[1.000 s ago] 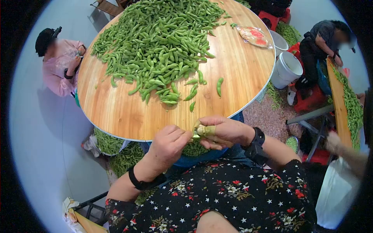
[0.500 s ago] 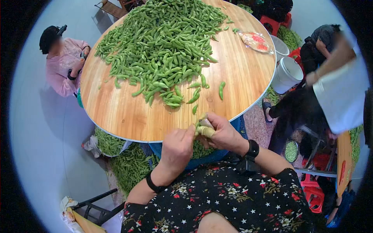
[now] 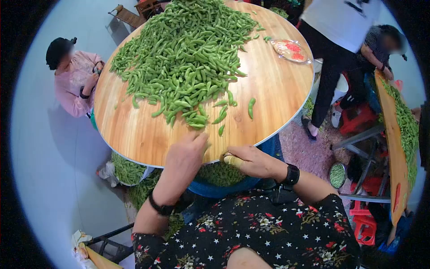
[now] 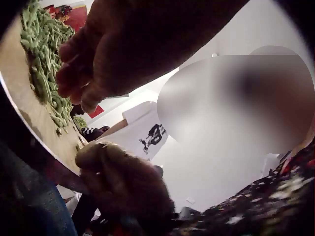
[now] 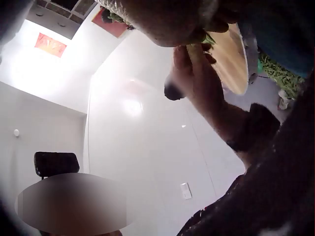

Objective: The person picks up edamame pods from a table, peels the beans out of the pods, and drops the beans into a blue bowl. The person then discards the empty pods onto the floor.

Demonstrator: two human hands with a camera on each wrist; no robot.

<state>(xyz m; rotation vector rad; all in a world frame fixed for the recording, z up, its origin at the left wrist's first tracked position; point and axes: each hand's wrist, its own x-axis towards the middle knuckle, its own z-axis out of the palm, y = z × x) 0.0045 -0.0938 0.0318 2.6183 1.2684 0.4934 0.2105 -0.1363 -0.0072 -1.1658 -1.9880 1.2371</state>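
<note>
green pods (image 3: pixel 190 67), upper centre: best taken singly by the left hand (image 3: pixel 184 155), grip loosely spread; right hand's (image 3: pixel 254 162) grip, cannot tell.

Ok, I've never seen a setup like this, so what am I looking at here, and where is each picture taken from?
There's no machine: these are a person's own two hands, filmed from the head and both wrists. The wide picture looks forward and down from the head. The two darker ones come from the left and right wrists, so the hands loom large.

On the round wooden table lies a big heap of green bean pods, with some loose pods in front and a clear packet on the right. A blue tub sits below the near edge.

The left hand is close to the heap; the right hand has something yellowish at its thumb. I can't tell whether either holds a pod.
</note>
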